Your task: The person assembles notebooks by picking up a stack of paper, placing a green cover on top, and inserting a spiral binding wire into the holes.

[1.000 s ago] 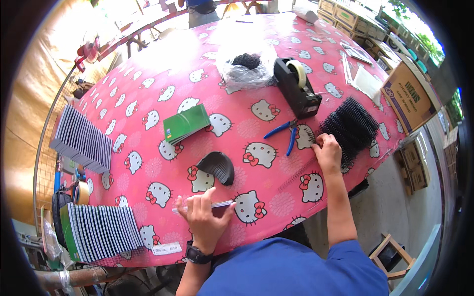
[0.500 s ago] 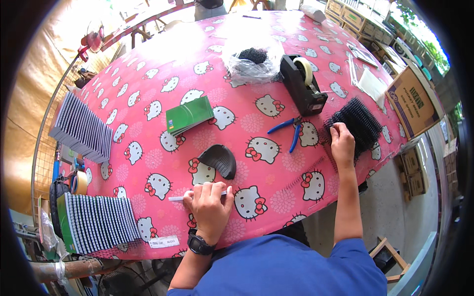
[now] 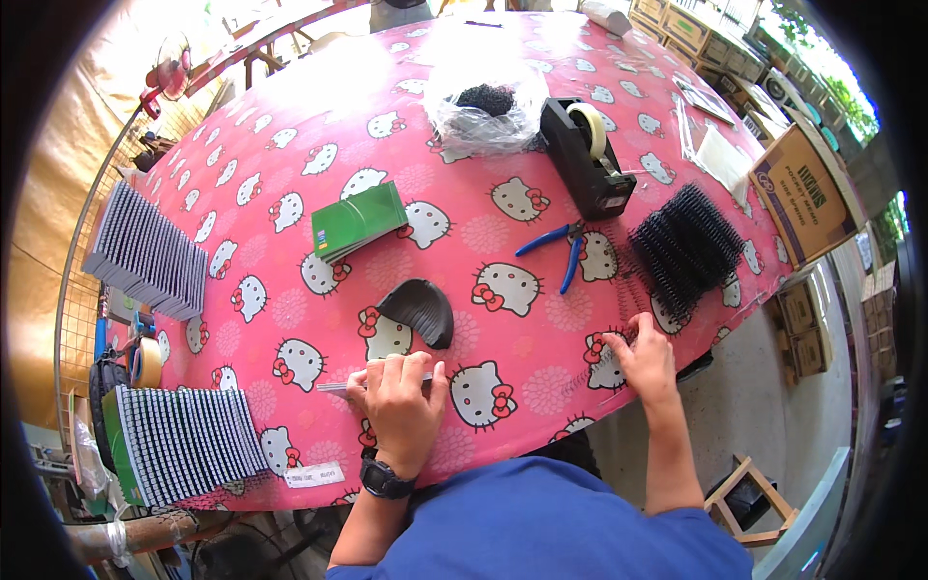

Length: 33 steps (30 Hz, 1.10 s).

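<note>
My left hand (image 3: 401,406), a watch on its wrist, is closed around a thin white pad of sheets (image 3: 333,387), its narrow end sticking out to the left; my palm hides the rest. My right hand (image 3: 646,362) is low over the table's right side, thumb and fingers bent around a thin black spiral coil (image 3: 583,377), which is faint against the cloth. Beyond that hand lies a pile of black spiral coils (image 3: 688,249). A curved black rest (image 3: 420,311) stands just past my left hand. Blue-handled pliers (image 3: 561,249) lie with handles spread, left of the coil pile.
Green booklets (image 3: 360,222) lie mid-table. Two rows of bound booklets, one upper (image 3: 150,251) and one lower (image 3: 188,445), line the left edge. A black tape dispenser (image 3: 585,164), a plastic bag (image 3: 488,116) of coils and a cardboard box (image 3: 807,198) stand farther back.
My right hand has drawn back from the coil pile toward me and a little left. My left hand keeps its hold on the pad. The view has shifted slightly.
</note>
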Motion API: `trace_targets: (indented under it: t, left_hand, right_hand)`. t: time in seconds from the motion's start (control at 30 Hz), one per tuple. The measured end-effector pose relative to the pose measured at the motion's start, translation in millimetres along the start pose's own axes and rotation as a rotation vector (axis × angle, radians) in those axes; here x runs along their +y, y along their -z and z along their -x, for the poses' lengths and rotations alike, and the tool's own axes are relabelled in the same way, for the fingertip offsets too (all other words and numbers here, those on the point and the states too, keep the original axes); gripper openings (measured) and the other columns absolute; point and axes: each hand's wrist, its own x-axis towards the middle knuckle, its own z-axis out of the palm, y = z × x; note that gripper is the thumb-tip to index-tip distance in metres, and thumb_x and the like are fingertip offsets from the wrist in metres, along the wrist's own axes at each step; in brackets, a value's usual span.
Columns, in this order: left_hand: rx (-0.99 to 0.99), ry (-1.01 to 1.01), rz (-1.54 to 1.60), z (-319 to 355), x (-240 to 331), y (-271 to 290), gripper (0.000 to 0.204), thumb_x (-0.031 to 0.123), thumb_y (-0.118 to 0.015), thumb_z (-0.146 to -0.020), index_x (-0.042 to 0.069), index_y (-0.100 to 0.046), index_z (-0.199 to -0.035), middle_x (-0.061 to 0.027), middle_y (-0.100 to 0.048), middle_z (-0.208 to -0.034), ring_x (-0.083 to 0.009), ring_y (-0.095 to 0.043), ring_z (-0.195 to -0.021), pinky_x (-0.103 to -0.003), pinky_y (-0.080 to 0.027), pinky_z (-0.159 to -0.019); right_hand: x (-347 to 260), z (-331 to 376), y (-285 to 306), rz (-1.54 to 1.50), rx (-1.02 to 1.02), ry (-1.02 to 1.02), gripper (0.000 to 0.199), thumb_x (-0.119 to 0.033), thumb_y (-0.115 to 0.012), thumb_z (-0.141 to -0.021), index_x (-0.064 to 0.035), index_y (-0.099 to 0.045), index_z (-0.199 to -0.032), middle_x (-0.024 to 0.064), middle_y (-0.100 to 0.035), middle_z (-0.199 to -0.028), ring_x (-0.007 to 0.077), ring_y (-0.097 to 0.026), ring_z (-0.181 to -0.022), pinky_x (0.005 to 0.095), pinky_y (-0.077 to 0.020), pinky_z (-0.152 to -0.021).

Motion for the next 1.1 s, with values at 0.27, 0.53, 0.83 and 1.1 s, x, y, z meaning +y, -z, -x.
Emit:
trace_targets:
  t: [0.27, 0.53, 0.83, 1.1]
  left_hand:
    - [-0.130, -0.049, 0.399, -2.2, -24.7, 20.5, 0.037, 0.013, -0.069, -0.072, 0.009, -0.058, -0.107, -0.0057, -0.060, -0.096, -0.0247, -0.055, -0.095, -0.040, -0.035, -0.088]
    - [0.090, -0.237, 0.353, 6.0, -34.2, 9.7, 0.025, 0.009, -0.070, -0.073, 0.010, -0.067, -0.097, -0.0011, -0.062, -0.086, -0.0183, -0.060, -0.081, -0.035, -0.041, -0.078]
    - [0.020, -0.049, 0.087, 10.0, -25.8, 14.9, 0.041, 0.019, -0.071, -0.074, 0.012, -0.060, -0.113, -0.0013, -0.061, -0.095, -0.0173, -0.054, -0.091, -0.037, -0.029, -0.087]
    - [-0.099, -0.045, 0.013, 6.2, -34.8, 18.3, 0.032, 0.014, -0.067, -0.075, 0.013, -0.059, -0.106, -0.0019, -0.060, -0.097, -0.0182, -0.053, -0.093, -0.037, -0.030, -0.085]
  right_hand:
    - [-38.5, 5.6, 8.8, -0.183, -0.312, 0.482, 0.029, -0.012, -0.064, -0.077, -0.0094, -0.051, -0.102, 0.0162, -0.063, -0.087, 0.0341, -0.063, -0.082, 0.0437, -0.0492, -0.073]
    - [-101.8, -15.1, 22.9, -0.414, -0.080, 0.527, 0.046, -0.038, -0.060, -0.088, -0.0100, -0.050, -0.123, 0.0155, -0.054, -0.098, 0.0298, -0.058, -0.084, 0.0369, -0.0480, -0.072]
    - [-181.2, 34.3, -91.0, -0.604, -0.046, 0.593, 0.036, -0.011, -0.049, -0.090, -0.0066, -0.040, -0.124, 0.0210, -0.054, -0.102, 0.0414, -0.060, -0.080, 0.0477, -0.0487, -0.064]
    - [-185.5, 27.8, -86.2, -0.503, -0.121, 0.723, 0.031, -0.012, -0.052, -0.091, -0.0060, -0.052, -0.122, 0.0159, -0.056, -0.095, 0.0329, -0.060, -0.073, 0.0409, -0.0485, -0.062]
